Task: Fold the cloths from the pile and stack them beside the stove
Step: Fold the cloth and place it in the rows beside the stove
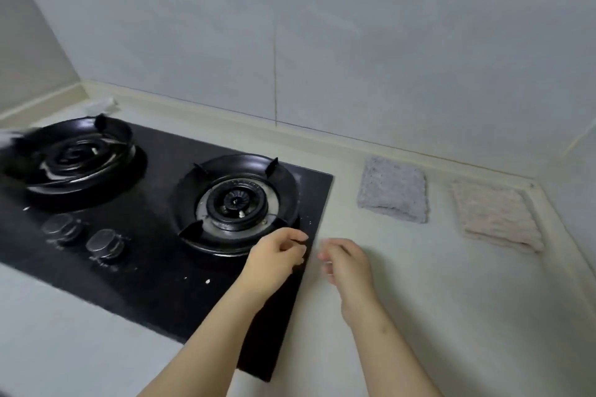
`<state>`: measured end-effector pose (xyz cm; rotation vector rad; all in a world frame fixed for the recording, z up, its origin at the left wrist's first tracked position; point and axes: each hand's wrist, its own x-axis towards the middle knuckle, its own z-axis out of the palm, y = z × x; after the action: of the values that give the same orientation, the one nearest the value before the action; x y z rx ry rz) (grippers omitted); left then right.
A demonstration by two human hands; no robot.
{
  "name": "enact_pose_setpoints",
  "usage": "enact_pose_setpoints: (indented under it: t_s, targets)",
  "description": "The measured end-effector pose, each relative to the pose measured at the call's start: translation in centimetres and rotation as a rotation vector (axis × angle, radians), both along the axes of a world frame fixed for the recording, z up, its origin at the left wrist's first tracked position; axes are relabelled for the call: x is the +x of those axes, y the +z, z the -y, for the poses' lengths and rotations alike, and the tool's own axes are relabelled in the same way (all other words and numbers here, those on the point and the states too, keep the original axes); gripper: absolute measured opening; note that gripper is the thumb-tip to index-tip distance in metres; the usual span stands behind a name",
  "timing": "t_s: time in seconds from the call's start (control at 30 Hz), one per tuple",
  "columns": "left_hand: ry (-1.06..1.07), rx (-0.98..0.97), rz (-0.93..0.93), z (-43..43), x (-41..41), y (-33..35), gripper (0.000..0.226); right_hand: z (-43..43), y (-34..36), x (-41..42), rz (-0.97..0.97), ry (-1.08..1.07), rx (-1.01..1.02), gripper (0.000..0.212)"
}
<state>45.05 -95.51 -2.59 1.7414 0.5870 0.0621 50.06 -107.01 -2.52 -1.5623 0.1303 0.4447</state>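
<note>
Stacking remains: grey fleece cloth (393, 190) and pink ribbed cloth (496, 216) lie folded, apart; left hand (277, 255), right hand (346, 263): grips slack, empty.

Folded grey cloth (392, 189) beside folded pink cloth (496, 214).

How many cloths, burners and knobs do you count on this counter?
Cloths: 2 (grey cloth, pink cloth)
Burners: 2 (left burner, right burner)
Knobs: 2 (left knob, right knob)
Total: 6
</note>
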Motion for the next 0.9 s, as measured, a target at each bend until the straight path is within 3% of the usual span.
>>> enact_pose_setpoints:
  t_s: [0.33, 0.67, 0.9]
  targets:
    - [0.488, -0.112, 0.05, -15.3, -18.9, 2.9, 0.018, -17.7, 2.9, -14.5, 0.143, 0.568, -0.106, 0.014]
    - [0.743, -0.001, 0.034, -33.0, -39.1, 3.9, 0.017, -40.2, 3.4, -32.6, 0.163, 0.902, -0.059, 0.016]
    - [0.93, 0.031, 0.032, -44.1, -47.2, 4.4, 0.015, -51.5, 2.9, -40.7, 0.166, 1.053, -0.087, 0.014]
